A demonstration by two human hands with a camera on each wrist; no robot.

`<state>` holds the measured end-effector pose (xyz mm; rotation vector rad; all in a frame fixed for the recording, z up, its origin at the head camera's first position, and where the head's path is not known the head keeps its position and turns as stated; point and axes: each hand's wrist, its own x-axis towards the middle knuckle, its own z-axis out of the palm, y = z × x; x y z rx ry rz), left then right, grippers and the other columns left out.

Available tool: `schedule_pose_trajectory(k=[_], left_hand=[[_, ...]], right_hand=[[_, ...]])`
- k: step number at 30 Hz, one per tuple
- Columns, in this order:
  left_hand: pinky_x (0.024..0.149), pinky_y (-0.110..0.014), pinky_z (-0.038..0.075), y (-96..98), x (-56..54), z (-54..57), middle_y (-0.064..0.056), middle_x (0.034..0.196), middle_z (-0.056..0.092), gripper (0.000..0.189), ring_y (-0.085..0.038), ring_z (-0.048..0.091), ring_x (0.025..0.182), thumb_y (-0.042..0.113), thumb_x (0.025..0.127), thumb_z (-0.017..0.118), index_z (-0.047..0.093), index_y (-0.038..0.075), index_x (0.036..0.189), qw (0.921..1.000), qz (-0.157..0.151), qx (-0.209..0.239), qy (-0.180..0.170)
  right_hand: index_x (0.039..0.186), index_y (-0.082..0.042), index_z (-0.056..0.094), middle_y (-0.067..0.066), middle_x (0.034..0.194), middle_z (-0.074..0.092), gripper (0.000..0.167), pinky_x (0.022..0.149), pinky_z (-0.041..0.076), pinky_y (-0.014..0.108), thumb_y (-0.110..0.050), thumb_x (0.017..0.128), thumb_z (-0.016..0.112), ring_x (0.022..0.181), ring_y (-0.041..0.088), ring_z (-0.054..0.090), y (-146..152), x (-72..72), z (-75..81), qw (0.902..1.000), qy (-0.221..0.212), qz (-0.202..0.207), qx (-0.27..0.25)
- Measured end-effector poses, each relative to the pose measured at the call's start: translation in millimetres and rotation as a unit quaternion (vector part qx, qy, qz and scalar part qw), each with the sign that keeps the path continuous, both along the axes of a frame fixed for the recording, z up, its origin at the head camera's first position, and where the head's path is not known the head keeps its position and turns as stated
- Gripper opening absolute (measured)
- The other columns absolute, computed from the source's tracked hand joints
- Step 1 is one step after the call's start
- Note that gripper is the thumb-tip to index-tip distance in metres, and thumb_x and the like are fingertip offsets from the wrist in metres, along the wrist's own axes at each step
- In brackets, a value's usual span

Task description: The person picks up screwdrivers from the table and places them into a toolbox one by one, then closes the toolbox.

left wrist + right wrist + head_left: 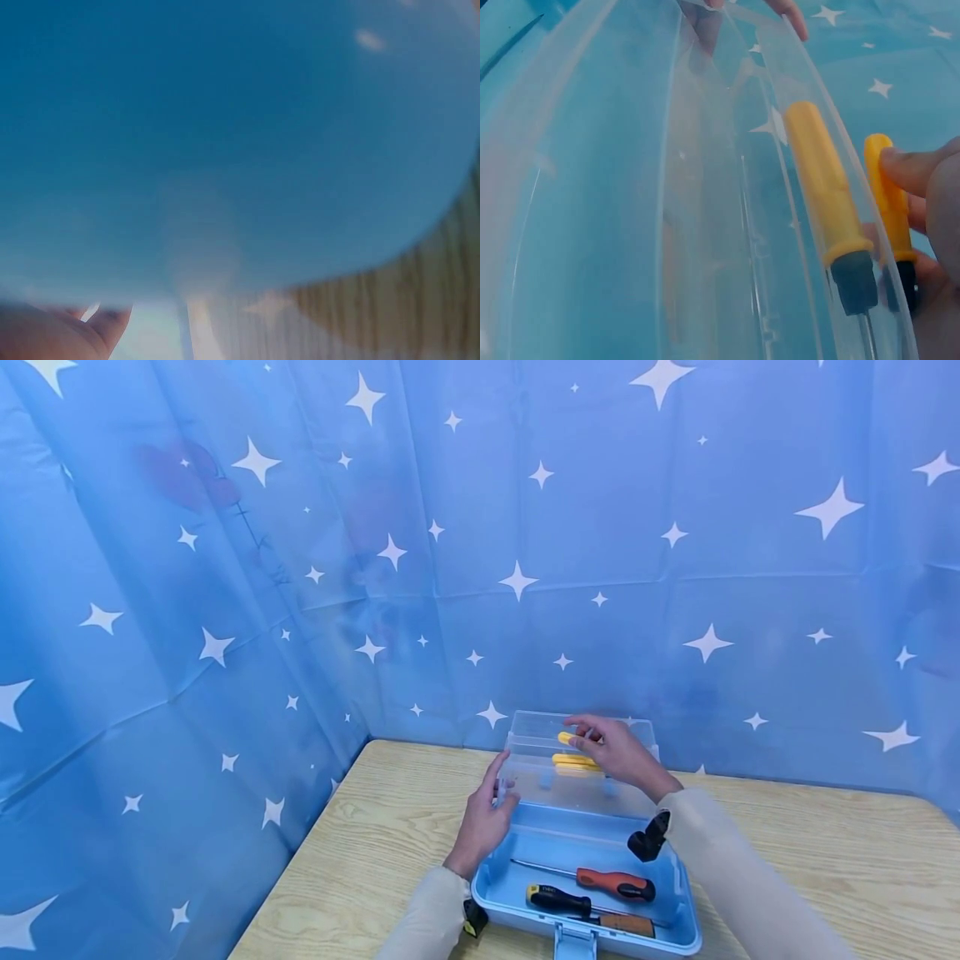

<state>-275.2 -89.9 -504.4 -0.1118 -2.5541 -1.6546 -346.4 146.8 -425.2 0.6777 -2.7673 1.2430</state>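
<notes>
At the top edge of a clear plastic lid (630,797), my right hand (618,753) pinches a yellow-handled screwdriver (889,199) between thumb and fingers. A second yellow handle with a black collar (825,184) shows through the lid's clear wall, beside the held one. My left hand (483,822) holds the lid's left edge, with thumb and fingers on either side of it. The lid stands raised at the back of a light-blue toolbox (495,902). Inside lie a red-and-black screwdriver (615,885), a black-and-yellow one (558,900) and a brown-handled tool (626,925).
The toolbox stands on a wood-grain table (375,835), its latch (575,941) hanging at the front. A blue curtain with white stars (450,568) hangs behind and to the left. The toolbox's blue wall (187,135) fills most of the left wrist view.
</notes>
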Motion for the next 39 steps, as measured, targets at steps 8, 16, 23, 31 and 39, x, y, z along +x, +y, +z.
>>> schedule_pose_trajectory(k=[8,16,23,31,39], left_hand=[[0.102,-0.057,0.047,0.0,0.6,1.5,-0.006,0.143,0.054,0.059,-0.025,0.055,0.126,0.028,0.103,0.050,0.026,0.054,0.151,1.0000,-0.004,-0.001,0.007],[0.103,-0.055,0.047,-0.1,0.0,1.2,-0.006,0.144,0.054,0.059,-0.024,0.055,0.126,0.030,0.103,0.049,0.025,0.055,0.150,1.0000,-0.008,0.000,0.001],[0.102,-0.055,0.048,-0.2,0.3,1.1,-0.005,0.144,0.054,0.059,-0.024,0.055,0.126,0.028,0.104,0.049,0.025,0.054,0.151,0.9999,-0.011,-0.003,0.005],[0.103,-0.055,0.047,-0.5,-0.6,0.7,-0.005,0.144,0.055,0.058,-0.024,0.054,0.128,0.031,0.103,0.049,0.025,0.055,0.150,0.9999,-0.009,-0.006,0.005],[0.103,-0.057,0.046,-1.8,-1.1,-0.6,-0.009,0.145,0.053,0.058,-0.026,0.054,0.127,0.030,0.103,0.050,0.027,0.047,0.154,0.9999,-0.010,0.002,0.005]], right_hand=[[0.136,-0.014,0.059,0.006,0.104,0.066,0.040,0.069,0.053,0.028,-0.021,0.097,0.065,0.086,0.019,0.057,0.4,-0.2,-2.9,0.9996,0.016,0.006,0.020],[0.134,-0.012,0.060,0.006,0.102,0.066,0.040,0.070,0.053,0.029,-0.018,0.096,0.066,0.084,0.018,0.057,-0.1,1.0,-3.4,0.9996,0.016,0.005,0.024],[0.134,-0.010,0.060,0.006,0.101,0.066,0.040,0.069,0.053,0.029,-0.018,0.095,0.067,0.082,0.019,0.056,-0.8,1.7,-3.8,0.9998,0.005,-0.004,0.020],[0.137,-0.009,0.057,0.006,0.099,0.064,0.044,0.070,0.052,0.029,-0.019,0.095,0.068,0.083,0.020,0.055,-2.1,2.0,-3.0,0.9998,-0.002,-0.014,0.011],[0.139,-0.010,0.055,0.007,0.103,0.064,0.046,0.073,0.053,0.029,-0.016,0.095,0.067,0.086,0.021,0.056,-2.8,2.5,-1.7,0.9998,-0.010,-0.016,0.010]])
